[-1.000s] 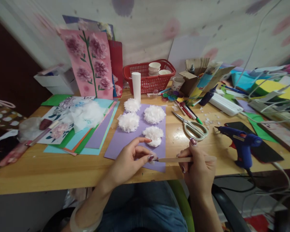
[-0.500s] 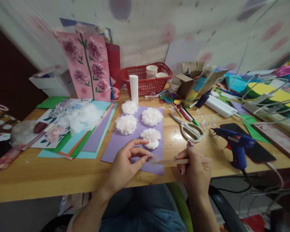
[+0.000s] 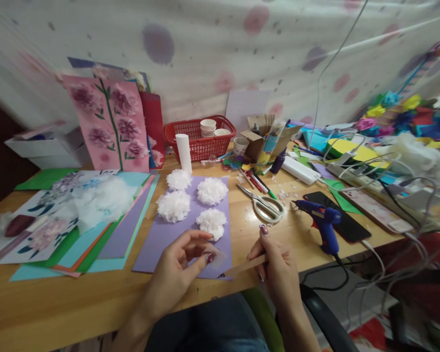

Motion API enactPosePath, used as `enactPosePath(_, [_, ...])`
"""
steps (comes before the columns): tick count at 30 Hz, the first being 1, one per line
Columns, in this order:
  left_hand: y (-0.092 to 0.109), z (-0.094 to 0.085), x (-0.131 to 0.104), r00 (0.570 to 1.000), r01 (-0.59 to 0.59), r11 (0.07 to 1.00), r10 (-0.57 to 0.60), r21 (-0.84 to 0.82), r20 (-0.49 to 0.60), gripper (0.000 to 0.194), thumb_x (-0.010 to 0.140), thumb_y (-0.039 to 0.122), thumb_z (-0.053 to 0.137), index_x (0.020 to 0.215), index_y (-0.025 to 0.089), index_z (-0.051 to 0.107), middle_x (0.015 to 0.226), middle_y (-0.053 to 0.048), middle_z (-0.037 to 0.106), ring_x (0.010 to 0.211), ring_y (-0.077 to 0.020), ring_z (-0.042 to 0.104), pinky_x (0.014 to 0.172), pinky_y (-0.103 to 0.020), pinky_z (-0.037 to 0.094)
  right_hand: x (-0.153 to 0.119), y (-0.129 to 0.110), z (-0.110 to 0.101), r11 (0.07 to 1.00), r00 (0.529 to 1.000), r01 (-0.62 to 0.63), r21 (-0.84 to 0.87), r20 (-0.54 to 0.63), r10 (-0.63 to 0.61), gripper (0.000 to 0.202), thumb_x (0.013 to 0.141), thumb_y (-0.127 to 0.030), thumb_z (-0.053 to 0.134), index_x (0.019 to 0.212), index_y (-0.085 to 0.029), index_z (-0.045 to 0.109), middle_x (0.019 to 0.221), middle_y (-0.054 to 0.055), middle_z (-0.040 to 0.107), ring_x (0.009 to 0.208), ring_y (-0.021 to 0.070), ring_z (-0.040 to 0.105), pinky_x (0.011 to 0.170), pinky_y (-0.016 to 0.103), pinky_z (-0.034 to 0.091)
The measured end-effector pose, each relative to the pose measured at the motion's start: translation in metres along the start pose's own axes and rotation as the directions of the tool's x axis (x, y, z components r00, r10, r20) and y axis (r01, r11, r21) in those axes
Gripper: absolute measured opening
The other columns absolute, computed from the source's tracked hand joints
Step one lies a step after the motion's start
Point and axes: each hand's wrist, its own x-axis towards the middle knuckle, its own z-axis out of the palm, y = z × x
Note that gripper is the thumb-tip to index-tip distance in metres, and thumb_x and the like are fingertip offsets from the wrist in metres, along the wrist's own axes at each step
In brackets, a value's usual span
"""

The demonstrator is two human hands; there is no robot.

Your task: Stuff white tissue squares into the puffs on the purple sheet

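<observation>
Fingers (image 3: pixel 209 256) of my left hand (image 3: pixel 176 269) pinch a tissue scrap; right hand (image 3: pixel 275 266) grips the stick (image 3: pixel 244 266).
Since a second ago the stick's tip has tilted down, leaving the scrap; flowers (image 3: pixel 212 222) lie just beyond.

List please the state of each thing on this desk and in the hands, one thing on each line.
Left hand: pinches a small pale scrap at the stick's tip.
Right hand: closed on the wooden stick.
Scissors: lying flat, blades closed.
Glue gun: standing on the desk, cable attached.
Red basket: upright, cups inside.
White roll: upright.
Paper flowers: four, lying on the purple sheet.
Phone: screen dark.
</observation>
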Motion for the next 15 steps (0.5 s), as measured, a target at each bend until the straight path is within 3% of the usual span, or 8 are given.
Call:
enactPosePath(5, [0.0090, 0.0017, -0.0007, 0.994, 0.051, 0.999, -0.049, -0.018, 0.097, 0.028, 0.080, 0.029, 0.070, 0.105, 0.020, 0.060, 0.089, -0.003, 0.077, 0.090, -0.0192, 0.073, 0.083, -0.031, 0.056, 0.0011, -0.0069, 0.0018, 1.000, 0.998, 0.017, -0.010, -0.053, -0.018, 0.071, 0.080, -0.080, 0.053, 0.047, -0.017, 0.056, 0.029, -0.003, 0.035, 0.027, 0.0056, 0.030, 0.032, 0.019, 0.020])
enactPosePath(15, [0.0041, 0.0090, -0.0002, 0.979, 0.059, 0.996, -0.069, 0.060, 0.190, 0.034, 0.081, 0.023, 0.065, 0.115, 0.021, 0.060, 0.094, -0.002, 0.077, 0.090, -0.0182, 0.072, 0.087, -0.033, 0.053, 0.0000, -0.0070, -0.0037, 0.995, 0.994, 0.097, -0.035, -0.056, -0.099, 0.069, 0.086, -0.076, 0.050, 0.049, -0.018, 0.056, 0.030, -0.003, 0.037, 0.027, 0.0059, 0.032, 0.032, 0.019, 0.021])
